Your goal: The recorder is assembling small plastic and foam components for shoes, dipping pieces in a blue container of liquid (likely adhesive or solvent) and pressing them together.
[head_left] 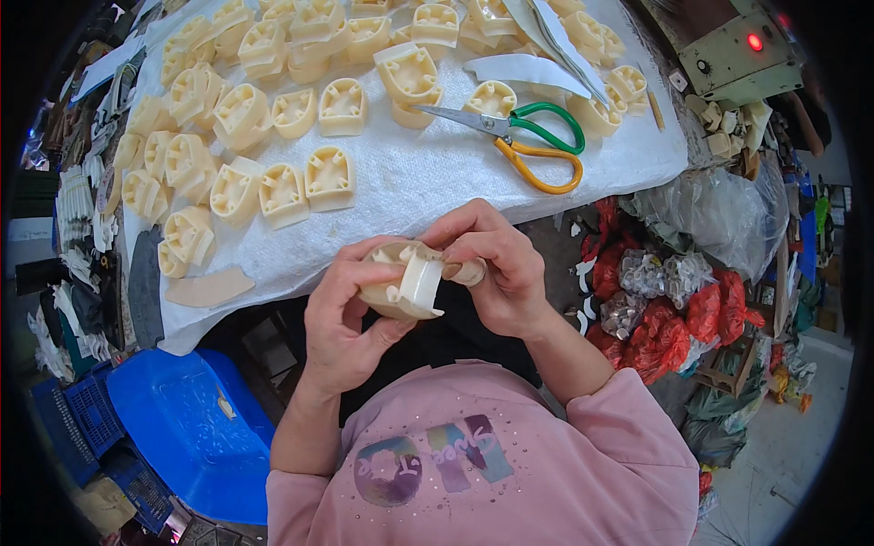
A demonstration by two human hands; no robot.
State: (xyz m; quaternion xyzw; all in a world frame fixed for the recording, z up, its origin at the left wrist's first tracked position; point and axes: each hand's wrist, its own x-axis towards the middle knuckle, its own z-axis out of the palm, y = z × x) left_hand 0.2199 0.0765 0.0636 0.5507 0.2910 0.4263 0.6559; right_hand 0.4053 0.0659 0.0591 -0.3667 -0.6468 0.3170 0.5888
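Above my lap, near the table's front edge, is a cream hollow plastic shoe heel [421, 284] with a pale beige covering around its outer wall. My left hand [335, 314] grips the heel, thumb below and fingers over its rim. At the heel's right side, my right hand [501, 273] pinches a free beige end of the covering [468, 271] between thumb and fingers. That end stands away from the wall. Part of the heel is hidden behind my left fingers.
On the white-clothed table [382, 205] sit many similar heels [330, 173], scissors [510, 132] with one green and one orange handle, white sheets [528, 73] and a beige strip [209, 288]. A blue plastic chair [196, 428] stands left; red bags [651, 341] lie right.
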